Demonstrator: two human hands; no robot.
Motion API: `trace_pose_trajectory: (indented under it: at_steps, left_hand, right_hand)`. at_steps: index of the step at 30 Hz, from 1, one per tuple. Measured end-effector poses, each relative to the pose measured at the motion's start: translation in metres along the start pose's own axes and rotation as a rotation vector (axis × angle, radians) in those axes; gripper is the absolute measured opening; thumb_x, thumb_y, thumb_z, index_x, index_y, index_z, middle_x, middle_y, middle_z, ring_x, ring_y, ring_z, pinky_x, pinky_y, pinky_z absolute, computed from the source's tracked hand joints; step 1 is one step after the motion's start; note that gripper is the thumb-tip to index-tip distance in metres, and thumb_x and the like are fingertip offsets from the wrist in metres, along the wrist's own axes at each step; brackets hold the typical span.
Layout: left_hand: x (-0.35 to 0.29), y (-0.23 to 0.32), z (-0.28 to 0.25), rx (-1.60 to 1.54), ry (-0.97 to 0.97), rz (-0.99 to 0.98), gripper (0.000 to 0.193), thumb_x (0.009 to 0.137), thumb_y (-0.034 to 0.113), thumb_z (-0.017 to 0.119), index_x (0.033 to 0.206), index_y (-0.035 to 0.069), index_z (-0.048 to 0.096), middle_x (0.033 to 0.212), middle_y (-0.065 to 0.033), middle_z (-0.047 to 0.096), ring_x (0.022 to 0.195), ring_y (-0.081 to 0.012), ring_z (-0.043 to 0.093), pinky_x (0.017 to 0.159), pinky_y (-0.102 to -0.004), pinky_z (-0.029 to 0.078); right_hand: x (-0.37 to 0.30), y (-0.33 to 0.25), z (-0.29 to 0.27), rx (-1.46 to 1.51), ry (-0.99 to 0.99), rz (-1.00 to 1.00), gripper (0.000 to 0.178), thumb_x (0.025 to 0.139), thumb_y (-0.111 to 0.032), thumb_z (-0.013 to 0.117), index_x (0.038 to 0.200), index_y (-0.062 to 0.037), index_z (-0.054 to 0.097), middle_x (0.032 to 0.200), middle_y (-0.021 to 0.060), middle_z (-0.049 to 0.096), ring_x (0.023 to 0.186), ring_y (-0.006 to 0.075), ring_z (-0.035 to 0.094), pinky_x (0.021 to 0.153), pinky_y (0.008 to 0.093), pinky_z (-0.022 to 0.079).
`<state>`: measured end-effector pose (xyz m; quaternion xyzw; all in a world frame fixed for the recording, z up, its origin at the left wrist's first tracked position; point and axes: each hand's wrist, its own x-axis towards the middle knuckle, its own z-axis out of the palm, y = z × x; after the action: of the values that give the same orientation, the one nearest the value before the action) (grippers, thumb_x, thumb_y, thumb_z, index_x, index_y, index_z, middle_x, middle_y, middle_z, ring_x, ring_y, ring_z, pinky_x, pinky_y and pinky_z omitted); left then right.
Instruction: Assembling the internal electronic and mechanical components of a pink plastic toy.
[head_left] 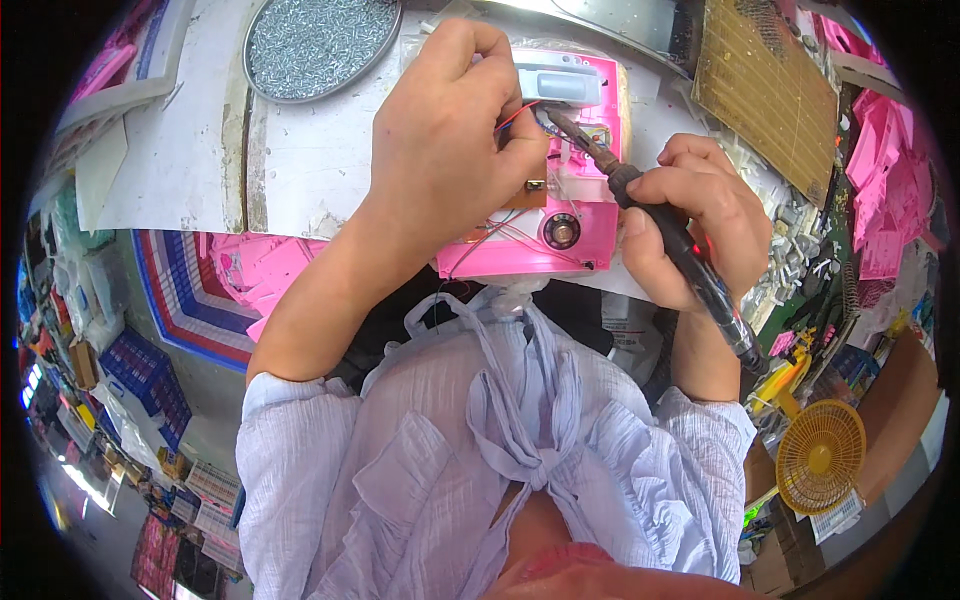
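screw tray (322, 40) behind-left of casing (570, 230); fan (820, 456) right.

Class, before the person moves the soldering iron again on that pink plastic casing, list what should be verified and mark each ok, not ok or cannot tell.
1. Left hand steadies the pink plastic casing: ok, it lies over the top.
2. Right hand grips the dark-handled soldering iron: ok.
3. Iron's tip set among the thin red wires inside the casing: ok.
4. Left fingers clear of the tip: cannot tell, they sit close.
5. Tip hot: cannot tell.
6. Round metal tray of small screws away from the iron: ok.
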<state>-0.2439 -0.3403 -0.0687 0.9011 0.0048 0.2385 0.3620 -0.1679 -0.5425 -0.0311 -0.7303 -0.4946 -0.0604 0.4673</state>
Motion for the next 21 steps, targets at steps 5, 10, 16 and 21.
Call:
trace_pose_trajectory:
  at_steps: [5,10,16,21]
  left_hand:
    - [-0.001,0.000,0.001,-0.008,0.003,-0.001,0.016,0.068,-0.003,0.070,0.075,0.000,0.056,0.095,-0.0077,0.057,0.065,-0.0154,0.057,0.057,-0.0288,0.048]
    - [-0.001,0.001,0.001,-0.006,0.005,0.006,0.015,0.070,-0.003,0.070,0.075,0.000,0.056,0.095,-0.0079,0.057,0.064,-0.0150,0.057,0.057,-0.0289,0.048]
    - [0.000,0.002,0.000,0.008,-0.007,-0.008,0.013,0.071,-0.002,0.070,0.074,-0.001,0.058,0.096,-0.0085,0.058,0.064,-0.0147,0.057,0.057,-0.0285,0.048]
    - [0.000,0.002,-0.001,0.022,-0.009,-0.008,0.014,0.071,0.004,0.073,0.072,0.001,0.059,0.097,-0.0099,0.058,0.071,-0.0219,0.060,0.061,-0.0336,0.050]
  right_hand:
    - [-0.001,-0.003,-0.004,0.011,0.004,-0.007,0.023,0.065,-0.001,0.071,0.088,-0.0048,0.066,0.068,0.0054,0.065,0.053,0.0240,0.054,0.066,0.0359,0.052]
    - [-0.005,-0.007,-0.010,-0.003,0.029,-0.033,0.024,0.069,-0.002,0.073,0.092,-0.0030,0.064,0.070,0.0058,0.067,0.054,0.0236,0.055,0.067,0.0381,0.053]
    - [-0.012,-0.007,-0.022,-0.012,0.057,-0.045,0.023,0.074,-0.003,0.072,0.094,-0.0002,0.061,0.073,0.0083,0.068,0.055,0.0243,0.056,0.068,0.0415,0.055]
    - [-0.019,-0.007,-0.026,-0.003,0.105,-0.035,0.022,0.075,-0.003,0.072,0.093,0.0008,0.061,0.072,0.0098,0.068,0.055,0.0236,0.055,0.069,0.0427,0.055]
